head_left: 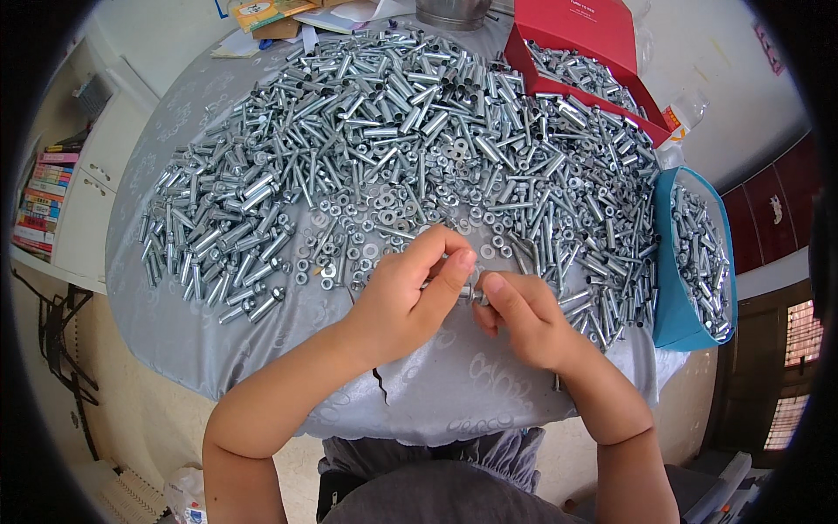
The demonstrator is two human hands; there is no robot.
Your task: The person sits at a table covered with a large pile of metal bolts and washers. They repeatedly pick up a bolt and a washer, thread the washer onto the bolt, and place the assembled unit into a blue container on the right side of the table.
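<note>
Over the near part of the table, my left hand and my right hand come close together. A small shiny anchor bolt shows between them, mostly covered by fingers. My right thumb and fingers are closed on it. My left thumb and forefinger are pinched just above; what they hold, if anything, is too small to name. Beyond the hands lie loose flat washers and nuts. A pile of metal sleeves spreads behind them, and assembled sleeve anchors lie to the left.
Long bolts cover the table's right side. A red box of metal parts stands at the back right, a blue bin of anchors at the right edge. A grey patterned cloth covers the table. A metal bucket stands at the back.
</note>
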